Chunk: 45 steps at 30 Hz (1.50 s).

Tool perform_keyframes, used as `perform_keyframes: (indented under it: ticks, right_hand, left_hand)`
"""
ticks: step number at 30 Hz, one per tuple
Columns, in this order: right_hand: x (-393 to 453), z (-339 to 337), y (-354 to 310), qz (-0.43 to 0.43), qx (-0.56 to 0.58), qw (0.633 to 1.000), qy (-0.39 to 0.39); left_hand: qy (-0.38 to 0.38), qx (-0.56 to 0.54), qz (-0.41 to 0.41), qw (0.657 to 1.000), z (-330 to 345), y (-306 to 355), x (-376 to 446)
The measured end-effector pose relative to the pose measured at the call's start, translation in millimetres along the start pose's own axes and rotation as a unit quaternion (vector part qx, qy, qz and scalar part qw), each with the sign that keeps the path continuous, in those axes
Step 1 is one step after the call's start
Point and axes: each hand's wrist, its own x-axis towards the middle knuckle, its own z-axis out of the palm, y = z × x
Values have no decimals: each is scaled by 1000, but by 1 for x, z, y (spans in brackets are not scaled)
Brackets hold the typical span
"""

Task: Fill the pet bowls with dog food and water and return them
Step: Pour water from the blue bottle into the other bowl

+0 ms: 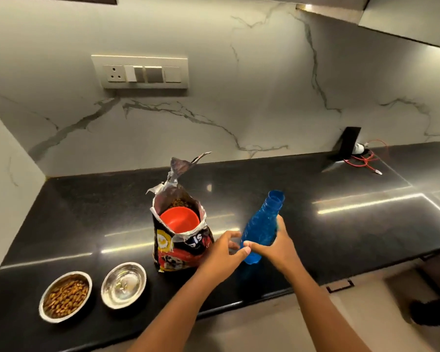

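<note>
Holding: the right hand (277, 246) grips a blue bottle (261, 229), uncapped and tilted, above the worktop's front edge.
Worktop (277, 199): black and glossy, it carries everything.
Bag (181, 237): the torn-open dog food bag stands mid-worktop, just beside the hands, with a red scoop (179, 221) resting inside on the kibble.
Left hand (222, 251): fingers loosely spread, touching the bottle's base; whether it holds a cap I cannot tell.
Food bowl (65, 297): near the front left corner, already full of kibble.
Water bowl (123, 284): between the food bowl and the bag; whether it holds water yet I cannot tell.
Risk: the open, tilted bottle may slosh onto the worktop or into the bag if swung fast; a careless left arm could topple the bag.
</note>
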Motion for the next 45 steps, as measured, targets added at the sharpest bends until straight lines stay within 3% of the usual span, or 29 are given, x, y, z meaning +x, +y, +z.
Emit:
perform_keyframes:
  ticks: [9, 17, 22, 26, 28, 31, 35, 42, 45]
  right_hand:
    - [15, 11, 34, -34, 68, 997, -3]
    - [4, 10, 34, -85, 51, 994, -42]
    - [-25, 34, 31, -132, 52, 987, -76]
    - [-45, 57, 18, -165, 52, 977, -124]
    - [-50, 66, 6, -183, 51, 972, -141]
    - [-57, 84, -14, -211, 29, 962, -172]
    - [-67, 104, -34, -234, -23, 955, -179]
    - [-69, 127, -55, -235, -145, 943, -185]
    - [-66, 137, -64, -244, -200, 928, -198]
  left_hand:
    - [36, -76, -75, 994, 17, -9, -10]
    - [77, -99, -127, 984, 29, -31, -24]
    - [56, -56, -123, 989, 18, -49, -46]
    - [105, -70, -109, 986, -1, -64, -81]
    - [149, -144, -117, 971, -13, -76, -95]
    - [266, -282, -165, 907, -39, -104, -116]
    - [369, -325, -214, 844, -73, -155, -132]
    - [380, -365, -233, 817, -115, -193, -130]
    - [348, -384, -226, 825, -127, -188, -122]
